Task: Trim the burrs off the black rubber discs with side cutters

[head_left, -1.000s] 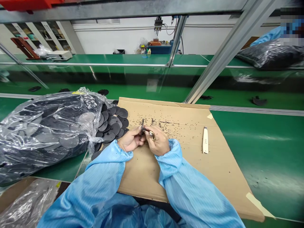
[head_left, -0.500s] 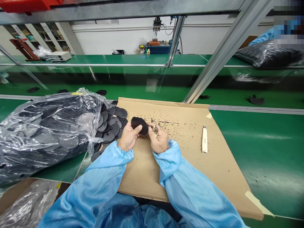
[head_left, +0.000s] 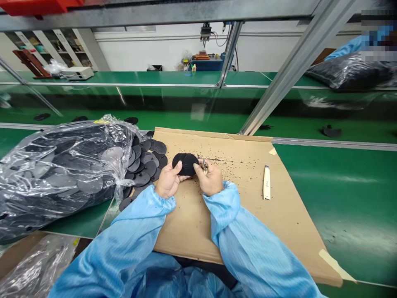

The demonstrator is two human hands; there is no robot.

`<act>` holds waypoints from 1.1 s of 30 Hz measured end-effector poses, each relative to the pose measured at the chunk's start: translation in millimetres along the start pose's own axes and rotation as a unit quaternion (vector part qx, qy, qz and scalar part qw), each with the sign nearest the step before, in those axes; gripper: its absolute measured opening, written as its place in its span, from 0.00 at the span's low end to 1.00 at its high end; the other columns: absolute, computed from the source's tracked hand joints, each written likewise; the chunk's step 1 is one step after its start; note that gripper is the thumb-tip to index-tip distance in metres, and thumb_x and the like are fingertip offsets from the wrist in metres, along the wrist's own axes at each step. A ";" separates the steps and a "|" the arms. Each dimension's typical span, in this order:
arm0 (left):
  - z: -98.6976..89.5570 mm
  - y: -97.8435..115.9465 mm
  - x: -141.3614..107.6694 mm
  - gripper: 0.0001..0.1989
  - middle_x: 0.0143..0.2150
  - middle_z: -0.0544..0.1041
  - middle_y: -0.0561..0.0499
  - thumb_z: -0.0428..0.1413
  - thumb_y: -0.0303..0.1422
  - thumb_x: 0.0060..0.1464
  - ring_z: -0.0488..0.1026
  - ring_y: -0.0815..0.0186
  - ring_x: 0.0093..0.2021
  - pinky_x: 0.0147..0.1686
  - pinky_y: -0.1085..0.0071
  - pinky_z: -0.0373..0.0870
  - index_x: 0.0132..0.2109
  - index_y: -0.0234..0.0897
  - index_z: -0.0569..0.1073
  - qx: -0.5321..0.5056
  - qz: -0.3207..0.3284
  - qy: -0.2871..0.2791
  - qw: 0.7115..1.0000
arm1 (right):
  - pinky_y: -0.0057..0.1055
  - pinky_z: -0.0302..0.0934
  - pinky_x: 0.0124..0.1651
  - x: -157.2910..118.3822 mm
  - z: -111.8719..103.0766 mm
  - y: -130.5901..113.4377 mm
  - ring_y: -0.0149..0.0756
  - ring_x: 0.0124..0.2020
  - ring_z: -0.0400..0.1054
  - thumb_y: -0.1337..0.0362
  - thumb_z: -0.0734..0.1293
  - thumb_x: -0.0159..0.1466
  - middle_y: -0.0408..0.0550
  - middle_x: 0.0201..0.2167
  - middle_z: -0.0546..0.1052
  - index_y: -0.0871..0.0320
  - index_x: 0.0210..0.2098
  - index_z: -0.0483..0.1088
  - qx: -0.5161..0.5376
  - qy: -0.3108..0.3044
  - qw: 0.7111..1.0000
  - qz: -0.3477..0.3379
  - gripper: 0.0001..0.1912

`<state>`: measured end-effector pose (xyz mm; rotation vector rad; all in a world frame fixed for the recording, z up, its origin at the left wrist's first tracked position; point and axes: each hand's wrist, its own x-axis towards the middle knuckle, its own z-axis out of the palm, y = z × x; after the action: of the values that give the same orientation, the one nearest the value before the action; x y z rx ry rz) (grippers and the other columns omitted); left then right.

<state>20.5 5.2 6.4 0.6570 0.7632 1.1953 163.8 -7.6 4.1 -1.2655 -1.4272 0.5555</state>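
Note:
Two thin black discs [head_left: 188, 164] overlap between my hands above the cardboard sheet [head_left: 186, 231]. My left hand [head_left: 167, 179] is closed on the left disc, thumb on its face and fingers underneath. Thumb and fingertips of my right hand [head_left: 211, 178] pinch the right disc at its edge. A small brass-coloured metal tool [head_left: 205, 167] is also tucked in the right hand; its kind is hard to make out. Left of my hands lies a heap of black discs [head_left: 150, 167]. Tiny black specks [head_left: 223, 163] are scattered over the cardboard.
A clear plastic bag [head_left: 62, 178] full of black discs lies at left. On the right of the cardboard is a pale cutter-like tool [head_left: 266, 183]. A slanted metal post [head_left: 273, 91] rises behind. Someone's blue sleeve [head_left: 345, 47] shows at far right.
The right hand has moved slightly right. Where one dark shape was seen between the hands, two overlapping discs now show, the right one facing me.

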 end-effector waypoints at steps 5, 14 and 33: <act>-2.9 -4.4 2.6 0.21 0.42 0.78 0.45 0.66 0.37 0.43 0.75 0.59 0.42 0.46 0.55 0.72 0.44 0.33 0.74 0.072 0.056 -0.015 0.996 | 0.32 0.63 0.37 -1.4 0.2 0.1 0.37 0.31 0.69 0.57 0.63 0.61 0.48 0.29 0.75 0.57 0.35 0.72 -0.045 0.001 0.999 -0.014 0.11; -12.8 -7.0 -0.9 0.03 0.43 0.75 0.47 0.61 0.28 0.46 0.72 0.60 0.47 0.55 0.61 0.65 0.30 0.40 0.78 0.305 0.337 0.024 0.890 | 0.34 0.64 0.38 7.5 6.7 16.0 0.35 0.31 0.69 0.48 0.64 0.59 0.49 0.30 0.75 0.61 0.38 0.70 0.137 0.202 0.963 0.114 0.21; -2.1 9.3 17.9 0.15 0.39 0.77 0.48 0.62 0.36 0.46 0.74 0.62 0.40 0.45 0.66 0.70 0.42 0.37 0.74 0.385 0.311 0.145 0.857 | 0.28 0.59 0.34 5.3 10.1 23.2 0.32 0.27 0.64 0.51 0.61 0.62 0.44 0.25 0.71 0.59 0.33 0.69 0.116 0.236 0.960 0.095 0.17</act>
<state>16.9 24.9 9.5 1.4928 1.3780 1.5927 164.5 7.7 -16.7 -1.2488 -0.8242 0.4900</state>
